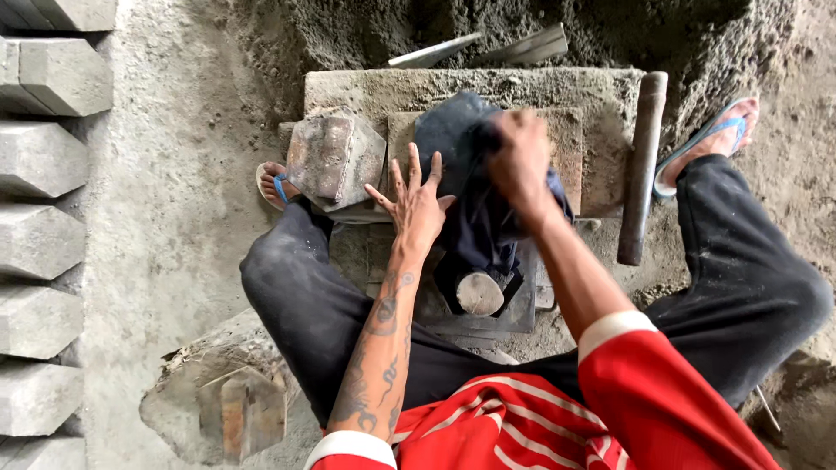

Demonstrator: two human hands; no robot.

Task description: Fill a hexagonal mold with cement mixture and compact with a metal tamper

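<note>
Dark cloth (475, 222) is bunched in the closed right hand (520, 163); the left hand (416, 202) hovers beside it, fingers spread, holding nothing. Pressing it evenly across the mould slab (579, 152) underneath would likely serve best.

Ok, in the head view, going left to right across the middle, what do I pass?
Stacked grey concrete blocks → metal block mould → left hand → right hand gripping the dark cloth → long metal bar → foot in the blue sandal.
</note>
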